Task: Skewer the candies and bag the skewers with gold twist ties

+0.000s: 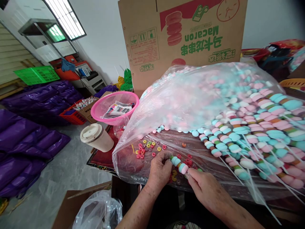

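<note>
Between my hands is a short candy skewer (179, 164) of blue, white and pink marshmallow-like pieces, with a green piece at its left end. My left hand (160, 170) is closed, its thumb and fingers pinching that green end. At the pink end, my right hand (206, 187) is closed on the skewer; its grip is partly hidden. Small coloured candy rings (147, 148) lie scattered on clear plastic just beyond my left hand. More red rings (188, 161) lie behind the skewer. A large heap of finished-looking candy skewers (259, 133) with white sticks lies to the right.
A clear plastic sheet (183, 95) covers much of the heap. Behind it stands a printed cardboard box (147, 35). To the left are a pink basket (95, 111) with packets and a lidded cream cup (102, 140). Purple bags (26, 152) fill the floor's left side.
</note>
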`<state>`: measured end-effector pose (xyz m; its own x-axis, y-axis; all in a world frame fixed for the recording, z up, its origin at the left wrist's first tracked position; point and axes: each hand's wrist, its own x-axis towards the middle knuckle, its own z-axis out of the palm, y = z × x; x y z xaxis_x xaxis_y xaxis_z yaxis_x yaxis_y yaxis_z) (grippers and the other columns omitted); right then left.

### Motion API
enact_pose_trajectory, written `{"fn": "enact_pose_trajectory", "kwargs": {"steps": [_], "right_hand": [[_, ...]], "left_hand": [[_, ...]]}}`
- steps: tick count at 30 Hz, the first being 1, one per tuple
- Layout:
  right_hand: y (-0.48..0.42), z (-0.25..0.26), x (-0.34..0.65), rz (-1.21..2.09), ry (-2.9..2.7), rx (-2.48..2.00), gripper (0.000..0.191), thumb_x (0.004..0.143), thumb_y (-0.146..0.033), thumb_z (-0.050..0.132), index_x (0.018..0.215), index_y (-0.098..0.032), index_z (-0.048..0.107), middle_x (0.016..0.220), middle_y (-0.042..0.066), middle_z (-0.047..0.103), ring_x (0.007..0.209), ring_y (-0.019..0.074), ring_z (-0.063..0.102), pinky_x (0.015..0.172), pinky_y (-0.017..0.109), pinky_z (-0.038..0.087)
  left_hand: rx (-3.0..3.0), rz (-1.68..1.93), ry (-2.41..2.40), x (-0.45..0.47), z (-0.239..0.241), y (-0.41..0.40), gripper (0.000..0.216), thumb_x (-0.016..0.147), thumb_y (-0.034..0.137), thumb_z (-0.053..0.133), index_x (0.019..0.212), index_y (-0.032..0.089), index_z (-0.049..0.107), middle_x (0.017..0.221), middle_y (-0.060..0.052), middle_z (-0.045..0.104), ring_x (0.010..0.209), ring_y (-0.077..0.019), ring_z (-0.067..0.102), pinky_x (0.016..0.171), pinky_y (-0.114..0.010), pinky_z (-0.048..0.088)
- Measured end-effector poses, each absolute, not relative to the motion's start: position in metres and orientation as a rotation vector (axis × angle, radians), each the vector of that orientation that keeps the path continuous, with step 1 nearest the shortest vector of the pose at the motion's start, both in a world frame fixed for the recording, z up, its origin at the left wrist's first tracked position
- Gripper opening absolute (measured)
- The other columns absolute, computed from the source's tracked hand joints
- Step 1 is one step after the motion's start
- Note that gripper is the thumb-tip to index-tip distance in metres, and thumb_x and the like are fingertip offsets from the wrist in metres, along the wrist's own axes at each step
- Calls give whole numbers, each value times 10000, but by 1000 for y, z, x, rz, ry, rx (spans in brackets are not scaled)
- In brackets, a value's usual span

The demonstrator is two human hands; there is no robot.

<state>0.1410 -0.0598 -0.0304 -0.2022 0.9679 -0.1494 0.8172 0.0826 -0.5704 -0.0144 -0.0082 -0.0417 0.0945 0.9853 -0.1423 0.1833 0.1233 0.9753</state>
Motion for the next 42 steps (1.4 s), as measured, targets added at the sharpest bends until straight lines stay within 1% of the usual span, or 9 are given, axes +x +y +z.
{"fn": "enact_pose_trajectory", "kwargs": {"steps": [4,9,13,17,24,29,33,37,42], "right_hand": [[-60,-33,141,743,-1998,-1769,334,909,-314,253,641,-222,430,596,36,611,529,165,527,523,287,263],[-59,-30,139,599,-1930,-1655,336,917,-298,284,618,-222,416,548,16,578,473,139,481,491,270,280],[-59,-24,137,545,-1893,-1555,354,930,-291,299,596,-221,392,508,-4,534,447,119,446,473,256,288],[-59,-21,136,563,-1877,-1502,351,930,-284,319,587,-220,361,488,-23,496,436,108,427,459,243,286],[-59,-19,135,636,-1860,-1490,351,926,-308,327,588,-219,360,485,-28,483,444,106,415,450,235,288],[-59,-20,138,644,-1890,-1492,350,920,-302,334,583,-219,378,489,-19,510,446,113,436,462,250,290],[-58,-23,140,676,-1892,-1510,342,927,-302,331,605,-218,408,513,-18,535,461,114,457,474,249,300],[-56,-22,139,634,-1892,-1509,354,923,-305,340,582,-220,375,481,-28,491,441,110,421,460,249,285],[-58,-19,141,630,-1909,-1489,327,923,-288,335,611,-219,401,517,-15,541,461,116,473,469,244,298]], "left_hand": [[1265,936,1333,-14,-36,-9,268,704,92,458,875,166,650,746,-10,661,624,-127,586,616,-242,494],[1574,1053,1301,-16,-25,-10,269,758,125,514,938,207,696,854,-14,698,802,-160,607,805,-284,467],[1322,1187,1197,-16,-23,-9,191,796,234,557,930,183,683,827,-22,675,764,-150,590,746,-271,473],[977,1238,992,-14,-20,-9,186,756,273,639,909,169,617,814,-10,638,730,-122,570,697,-245,470],[806,1205,870,-19,-15,-6,436,673,209,732,1061,207,532,782,20,630,715,-103,585,688,-231,447],[740,1207,954,-32,-8,2,333,596,242,780,882,159,630,731,4,650,638,-110,597,647,-245,470],[757,1221,993,-39,-5,5,224,563,225,796,708,139,648,658,13,644,577,-87,576,599,-217,462],[721,1204,985,-36,-6,4,223,566,232,791,705,141,642,627,13,649,528,-89,571,556,-223,462],[577,1215,973,-35,-6,7,252,558,230,793,717,139,621,652,2,671,548,-108,609,596,-254,500]]}}
